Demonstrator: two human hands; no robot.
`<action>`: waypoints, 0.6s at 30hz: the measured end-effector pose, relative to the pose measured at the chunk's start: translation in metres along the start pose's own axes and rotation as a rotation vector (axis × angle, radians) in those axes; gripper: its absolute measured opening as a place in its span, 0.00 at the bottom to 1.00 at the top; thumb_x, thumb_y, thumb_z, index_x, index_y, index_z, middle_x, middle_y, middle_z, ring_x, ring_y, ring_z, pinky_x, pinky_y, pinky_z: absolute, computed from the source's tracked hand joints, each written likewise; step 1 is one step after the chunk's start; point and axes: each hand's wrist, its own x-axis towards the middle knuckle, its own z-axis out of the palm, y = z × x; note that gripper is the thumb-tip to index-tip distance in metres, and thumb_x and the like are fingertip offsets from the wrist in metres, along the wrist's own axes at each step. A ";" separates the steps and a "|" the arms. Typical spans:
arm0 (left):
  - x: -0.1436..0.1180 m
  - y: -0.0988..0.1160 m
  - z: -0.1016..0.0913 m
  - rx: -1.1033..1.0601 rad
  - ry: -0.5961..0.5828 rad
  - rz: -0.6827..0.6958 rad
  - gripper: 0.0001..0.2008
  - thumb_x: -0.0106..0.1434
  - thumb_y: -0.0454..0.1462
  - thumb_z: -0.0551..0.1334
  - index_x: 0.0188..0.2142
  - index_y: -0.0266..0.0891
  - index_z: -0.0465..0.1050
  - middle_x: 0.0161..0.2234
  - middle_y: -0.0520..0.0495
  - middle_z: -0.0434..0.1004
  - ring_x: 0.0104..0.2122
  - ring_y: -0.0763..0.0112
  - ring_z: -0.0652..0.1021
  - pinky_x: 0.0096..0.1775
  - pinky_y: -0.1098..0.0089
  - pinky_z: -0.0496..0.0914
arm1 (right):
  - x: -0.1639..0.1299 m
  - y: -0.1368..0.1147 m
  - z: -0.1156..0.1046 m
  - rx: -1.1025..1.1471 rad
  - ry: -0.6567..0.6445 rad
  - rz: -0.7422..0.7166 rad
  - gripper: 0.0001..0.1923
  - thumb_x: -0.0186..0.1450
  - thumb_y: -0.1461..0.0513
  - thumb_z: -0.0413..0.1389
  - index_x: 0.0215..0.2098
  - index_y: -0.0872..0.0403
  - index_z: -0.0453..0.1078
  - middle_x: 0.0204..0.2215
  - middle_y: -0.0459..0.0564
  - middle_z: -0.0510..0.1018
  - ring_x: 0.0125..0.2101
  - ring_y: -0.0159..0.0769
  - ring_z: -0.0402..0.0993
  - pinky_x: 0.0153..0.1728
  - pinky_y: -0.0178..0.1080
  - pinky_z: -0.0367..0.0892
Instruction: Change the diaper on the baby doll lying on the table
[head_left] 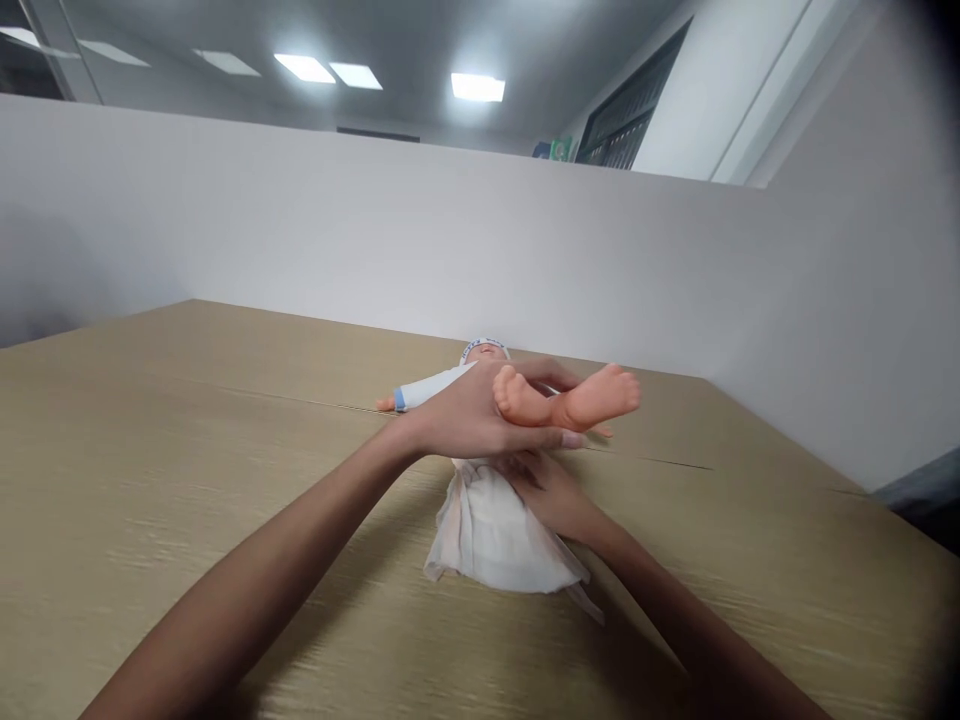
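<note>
A baby doll (431, 388) in a pale sleeve with a blue cuff and a white lettered cap lies on its back, head away from me. My left hand (472, 410) is closed round the doll's lower legs and keeps both bare feet (600, 397) raised, thumb below and fingers behind. Beneath it, my right hand (551, 497) reaches in from the right at the doll's bottom, touching a thin white cloth (506, 540). That cloth spreads toward me in folds, one corner trailing right. The right fingers are hidden under my left hand and the cloth.
The wood-grain table (187, 450) has a thin seam running across it. A white partition (337, 230) closes off the far side and another wall stands at the right. Something dark (926, 490) is beyond the table's right edge.
</note>
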 end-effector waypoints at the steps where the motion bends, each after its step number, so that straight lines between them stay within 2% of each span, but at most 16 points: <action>1: -0.002 -0.001 0.002 -0.008 -0.001 -0.005 0.20 0.66 0.45 0.73 0.54 0.43 0.79 0.53 0.47 0.84 0.52 0.61 0.82 0.52 0.62 0.75 | -0.011 -0.001 -0.008 0.034 -0.053 0.011 0.15 0.76 0.51 0.54 0.53 0.41 0.80 0.54 0.46 0.85 0.57 0.48 0.81 0.57 0.53 0.78; 3: -0.006 -0.004 0.008 -0.021 -0.003 -0.025 0.20 0.65 0.44 0.73 0.54 0.43 0.79 0.52 0.46 0.84 0.51 0.60 0.82 0.50 0.62 0.76 | -0.032 -0.006 -0.022 0.067 -0.072 0.085 0.14 0.76 0.51 0.53 0.51 0.44 0.78 0.52 0.50 0.85 0.55 0.51 0.81 0.57 0.56 0.77; 6: -0.015 -0.006 0.020 -0.053 -0.003 -0.046 0.20 0.66 0.44 0.73 0.55 0.43 0.79 0.52 0.46 0.84 0.51 0.60 0.82 0.50 0.62 0.76 | -0.056 -0.017 -0.034 0.026 0.126 0.195 0.18 0.72 0.47 0.59 0.52 0.49 0.73 0.51 0.56 0.84 0.54 0.55 0.80 0.57 0.61 0.74; 9: -0.022 -0.006 0.033 -0.051 0.002 -0.049 0.19 0.67 0.43 0.73 0.55 0.43 0.79 0.53 0.46 0.84 0.53 0.60 0.82 0.53 0.61 0.74 | -0.062 -0.031 -0.035 0.063 0.267 0.168 0.28 0.68 0.46 0.64 0.58 0.50 0.65 0.59 0.62 0.79 0.58 0.55 0.77 0.59 0.59 0.73; 11: -0.027 -0.004 0.040 -0.014 0.007 -0.054 0.19 0.67 0.43 0.73 0.55 0.43 0.79 0.54 0.46 0.84 0.54 0.60 0.81 0.56 0.60 0.73 | -0.058 -0.038 -0.034 0.091 0.290 0.127 0.30 0.68 0.48 0.64 0.61 0.50 0.61 0.60 0.64 0.77 0.59 0.53 0.77 0.57 0.56 0.75; 14: -0.040 -0.001 0.040 0.103 0.010 -0.022 0.22 0.68 0.44 0.72 0.58 0.43 0.77 0.57 0.44 0.81 0.58 0.58 0.78 0.59 0.58 0.71 | -0.052 -0.040 -0.041 0.085 0.208 -0.005 0.26 0.70 0.55 0.61 0.62 0.49 0.61 0.60 0.61 0.77 0.60 0.49 0.77 0.58 0.52 0.75; 18: -0.076 -0.009 0.022 0.412 -0.100 0.039 0.24 0.69 0.46 0.70 0.62 0.44 0.75 0.59 0.42 0.79 0.60 0.53 0.75 0.65 0.53 0.67 | -0.059 -0.029 -0.066 -0.008 -0.038 -0.203 0.23 0.72 0.64 0.52 0.64 0.48 0.68 0.62 0.54 0.78 0.63 0.45 0.75 0.64 0.49 0.71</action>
